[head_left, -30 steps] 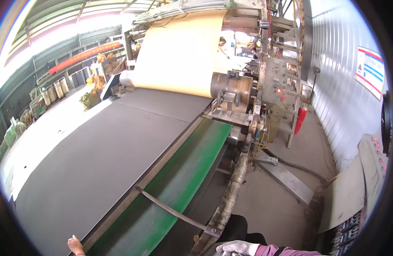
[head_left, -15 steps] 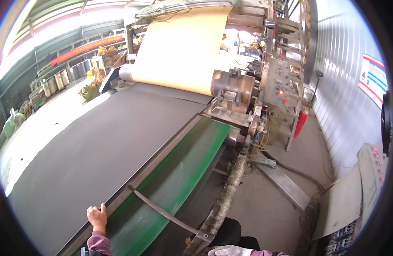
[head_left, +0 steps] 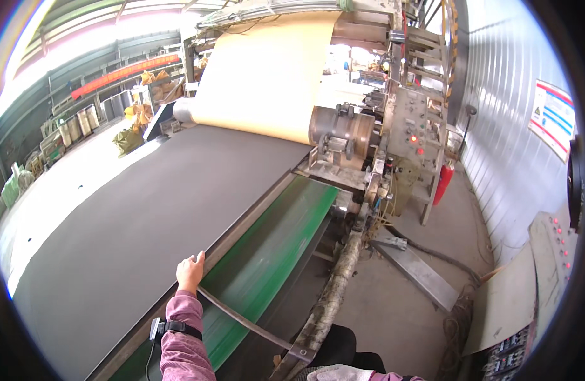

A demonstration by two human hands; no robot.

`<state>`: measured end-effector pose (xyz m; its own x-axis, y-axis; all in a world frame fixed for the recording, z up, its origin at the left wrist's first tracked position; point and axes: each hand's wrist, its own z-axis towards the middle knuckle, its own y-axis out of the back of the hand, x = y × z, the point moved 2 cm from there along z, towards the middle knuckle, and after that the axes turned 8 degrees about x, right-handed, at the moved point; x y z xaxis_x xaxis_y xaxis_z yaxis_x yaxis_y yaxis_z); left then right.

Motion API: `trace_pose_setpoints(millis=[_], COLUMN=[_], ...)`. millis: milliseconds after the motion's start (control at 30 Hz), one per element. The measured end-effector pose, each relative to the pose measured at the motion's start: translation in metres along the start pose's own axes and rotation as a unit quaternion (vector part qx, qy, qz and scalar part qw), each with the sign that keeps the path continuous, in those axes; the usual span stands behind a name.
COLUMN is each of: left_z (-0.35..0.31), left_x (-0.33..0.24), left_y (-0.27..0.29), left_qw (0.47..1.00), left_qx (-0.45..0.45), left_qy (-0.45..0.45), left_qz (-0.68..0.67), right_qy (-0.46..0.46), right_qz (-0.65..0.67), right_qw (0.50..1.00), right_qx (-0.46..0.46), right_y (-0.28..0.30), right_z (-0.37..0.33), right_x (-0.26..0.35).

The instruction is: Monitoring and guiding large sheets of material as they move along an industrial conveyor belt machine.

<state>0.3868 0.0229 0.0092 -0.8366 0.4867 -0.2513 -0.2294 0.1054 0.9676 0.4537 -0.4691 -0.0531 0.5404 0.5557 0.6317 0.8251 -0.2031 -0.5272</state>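
Observation:
A wide dark grey sheet [head_left: 133,209] lies along the machine bed on my left. My bare left hand [head_left: 190,273] is closed over the narrow rail [head_left: 241,227] at the sheet's right edge, fingers curled toward the sheet and thumb along the rail. A strap with a small device [head_left: 171,328] sits round my left wrist. Right of the rail runs a green belt [head_left: 286,232], crossed by a thin metal bar [head_left: 244,320] just below my left hand. My right hand [head_left: 340,373], in a pale glove, is at the lower edge near a worn pipe [head_left: 340,270]; its fingers are mostly cut off.
A yellowish web [head_left: 260,76] comes down to a large roller [head_left: 346,130] ahead. A control panel [head_left: 412,124] with red lights and a red fire extinguisher [head_left: 443,184] stand on the right. A metal beam [head_left: 422,273] and cables lie on the floor.
My left hand has moved forward and right along the rail, up to the crossbar, bringing more of my forearm into view. My right hand has stayed nearly in place. The view has shifted slightly.

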Motion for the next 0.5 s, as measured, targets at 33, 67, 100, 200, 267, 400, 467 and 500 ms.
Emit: trace_pose_setpoints(millis=[33, 67, 100, 200, 267, 400, 467, 500], left_z=[0.006, 0.002, -0.01, -0.06, -0.096, -0.18, -0.187, -0.183], left_x=[0.003, 0.014, 0.033, 0.099, 0.18, 0.274, 0.289, 0.265], left_y=[0.0, 0.003, 0.002, 0.014, 0.014, 0.042, 0.034, 0.038], left_qw=[0.992, 0.991, 0.989, 0.99, 0.995, 0.984, 0.986, 0.984], left_qx=[0.044, 0.041, 0.03, 0.056, 0.067, 0.092, 0.072, 0.073], left_qy=[-0.115, -0.119, -0.143, -0.108, -0.002, 0.041, 0.041, 0.024], left_qz=[-0.036, -0.034, 0.009, 0.076, 0.077, 0.148, 0.146, 0.16], right_qy=[0.002, 0.005, 0.007, 0.031, 0.015, 0.014, 0.009, 0.003], right_qz=[-0.004, -0.007, -0.007, 0.034, 0.064, 0.028, 0.005, 0.02], right_qw=[1.0, 1.0, 1.0, 0.999, 0.997, 0.999, 1.0, 0.999], right_qx=[-0.014, -0.028, -0.024, -0.024, -0.036, -0.03, -0.028, -0.034], right_y=[0.001, 0.0, -0.008, -0.028, -0.023, -0.022, -0.024, -0.025], right_z=[0.001, 0.001, -0.005, -0.03, -0.03, -0.029, -0.029, -0.029], right_x=[-0.004, -0.006, 0.002, 0.024, 0.018, 0.018, 0.019, 0.018])
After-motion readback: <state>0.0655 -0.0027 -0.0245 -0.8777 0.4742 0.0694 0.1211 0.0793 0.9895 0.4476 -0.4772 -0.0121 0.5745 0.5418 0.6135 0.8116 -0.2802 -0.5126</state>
